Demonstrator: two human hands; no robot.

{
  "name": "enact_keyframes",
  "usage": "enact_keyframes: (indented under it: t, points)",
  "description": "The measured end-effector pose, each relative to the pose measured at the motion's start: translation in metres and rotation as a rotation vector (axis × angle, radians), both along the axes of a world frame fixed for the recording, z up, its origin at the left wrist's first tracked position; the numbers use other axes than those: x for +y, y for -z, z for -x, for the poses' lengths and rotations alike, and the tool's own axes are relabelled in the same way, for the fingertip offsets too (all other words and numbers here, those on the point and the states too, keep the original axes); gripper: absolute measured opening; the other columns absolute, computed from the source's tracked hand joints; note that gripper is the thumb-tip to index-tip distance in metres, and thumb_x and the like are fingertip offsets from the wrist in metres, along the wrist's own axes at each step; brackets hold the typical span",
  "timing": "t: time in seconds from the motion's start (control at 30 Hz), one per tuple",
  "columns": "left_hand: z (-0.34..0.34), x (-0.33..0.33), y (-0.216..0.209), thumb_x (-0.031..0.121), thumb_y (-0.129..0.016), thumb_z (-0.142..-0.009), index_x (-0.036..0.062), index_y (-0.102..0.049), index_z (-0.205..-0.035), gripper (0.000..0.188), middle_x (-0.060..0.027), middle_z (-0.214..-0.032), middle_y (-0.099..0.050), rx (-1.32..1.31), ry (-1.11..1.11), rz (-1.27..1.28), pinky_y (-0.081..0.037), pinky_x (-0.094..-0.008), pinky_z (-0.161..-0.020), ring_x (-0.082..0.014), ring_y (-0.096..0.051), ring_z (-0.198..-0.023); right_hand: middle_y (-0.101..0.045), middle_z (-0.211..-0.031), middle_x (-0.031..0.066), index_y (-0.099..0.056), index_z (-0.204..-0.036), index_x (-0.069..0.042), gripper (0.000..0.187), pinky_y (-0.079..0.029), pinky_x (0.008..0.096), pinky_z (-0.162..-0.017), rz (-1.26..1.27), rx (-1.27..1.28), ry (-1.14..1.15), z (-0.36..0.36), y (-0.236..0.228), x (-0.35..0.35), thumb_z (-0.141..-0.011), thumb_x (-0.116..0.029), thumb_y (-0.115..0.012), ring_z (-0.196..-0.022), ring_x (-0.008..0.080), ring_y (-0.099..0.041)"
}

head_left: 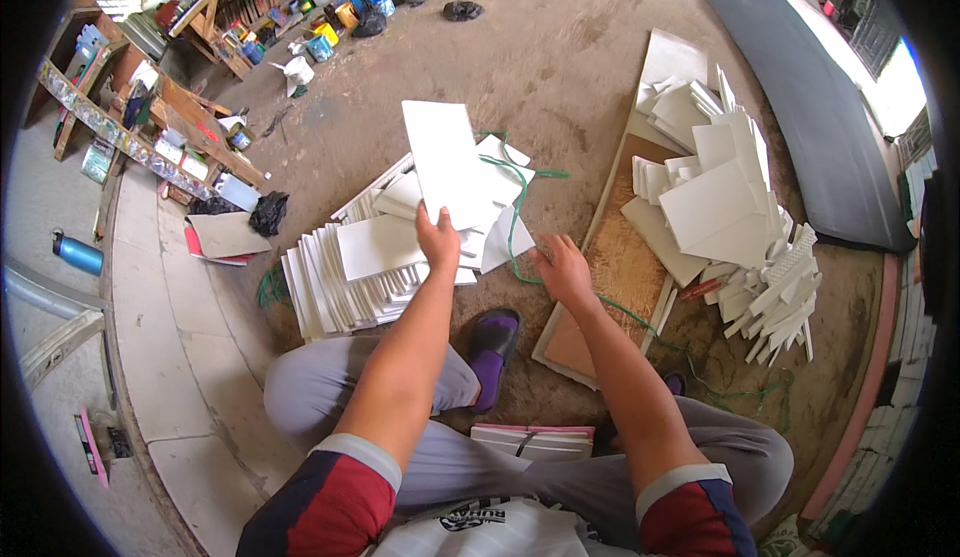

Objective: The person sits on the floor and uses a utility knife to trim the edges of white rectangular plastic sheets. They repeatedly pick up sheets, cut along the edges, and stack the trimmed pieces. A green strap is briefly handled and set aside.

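A white rectangular sheet stands tilted up over the left pile, its lower edge gripped by my left hand. Under and around it lies a heap of white cut pieces, many leaning on edge in a row like cards. My right hand hovers just right of that heap, beside another white piece. Its fingers are slightly bent and apart, and nothing shows in them. A green cord runs over the heap and down past my right hand toward my right knee.
To the right, a second pile of white offcuts rests partly on a brown board. A long black sheet lies beyond it. Between my legs sits a tied bundle. Paint containers and a wooden rack stand far left.
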State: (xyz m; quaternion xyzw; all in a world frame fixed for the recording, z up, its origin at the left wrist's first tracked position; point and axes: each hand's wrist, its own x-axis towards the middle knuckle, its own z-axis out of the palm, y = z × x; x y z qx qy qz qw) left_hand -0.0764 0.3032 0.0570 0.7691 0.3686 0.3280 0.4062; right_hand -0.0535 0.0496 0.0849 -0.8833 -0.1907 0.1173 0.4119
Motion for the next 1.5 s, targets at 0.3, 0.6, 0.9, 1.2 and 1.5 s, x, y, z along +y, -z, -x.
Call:
enact_keyframes:
  t: [0.3, 0.6, 0.9, 1.2, 1.5]
  points:
    - [0.016, -0.131, -0.037, 0.006, -0.062, -0.094, -0.0036, -0.058, -0.138, 0.045, -0.0117, -0.119, -0.069, -0.265, 0.483, 0.705, -0.052, -0.0304, -0.089, -0.0181, -0.064, -0.104, -0.025, -0.169, 0.0155, -0.026, -0.163, -0.013, 0.068, -0.015, 0.0508, -0.126, 0.426, 0.068, 0.202, -0.053, -0.012, -0.042, -0.108, -0.051, -0.037, -0.157, 0.0318, -0.02]
    - [0.028, -0.158, -0.013, 0.015, -0.066, -0.098, 0.0073, -0.059, -0.141, 0.045, 0.0003, -0.111, -0.069, -0.129, 0.609, 0.805, -0.043, -0.0227, -0.054, -0.0058, -0.06, -0.08, -0.043, -0.157, 0.0226, -0.036, -0.158, -0.013, 0.067, -0.027, 0.0507, -0.122, 0.283, 0.09, 0.506, -0.033, 0.01, -0.088, -0.106, -0.053, -0.043, -0.148, 0.0368, -0.037]
    - [0.06, -0.205, 0.05, 0.025, -0.072, -0.096, 0.0058, -0.066, -0.134, 0.043, -0.007, -0.116, -0.072, 0.218, 0.883, 0.687, -0.052, -0.0326, -0.09, -0.0164, -0.066, -0.101, -0.047, -0.154, 0.0142, -0.037, -0.156, -0.002, 0.058, -0.039, 0.0373, -0.112, -0.681, 0.187, 0.947, 0.021, 0.091, -0.145, -0.102, -0.006, -0.058, -0.135, 0.0257, -0.05]
    - [0.042, -0.18, 0.092, 0.034, -0.063, -0.1, 0.0083, -0.066, -0.131, 0.041, -0.0112, -0.135, -0.067, 0.579, 0.89, -0.232, -0.046, -0.0459, -0.107, -0.0361, -0.057, -0.124, -0.043, -0.158, 0.0223, -0.037, -0.159, -0.009, 0.061, -0.037, 0.0382, -0.115, -0.161, 0.17, 0.82, 0.078, 0.157, -0.165, -0.101, -0.007, -0.058, -0.143, 0.0346, -0.046]
    - [0.011, -0.191, 0.102, 0.022, -0.051, -0.106, 0.0233, -0.035, -0.16, 0.056, -0.0074, -0.17, -0.023, 1.003, 1.187, -0.447, -0.028, -0.0529, -0.123, -0.0306, -0.033, -0.151, -0.054, -0.139, 0.0226, -0.036, -0.158, -0.012, 0.061, -0.047, 0.047, -0.101, 0.209, 0.144, 0.812, 0.07, 0.154, -0.153, -0.102, -0.02, -0.061, -0.123, 0.0409, -0.056]
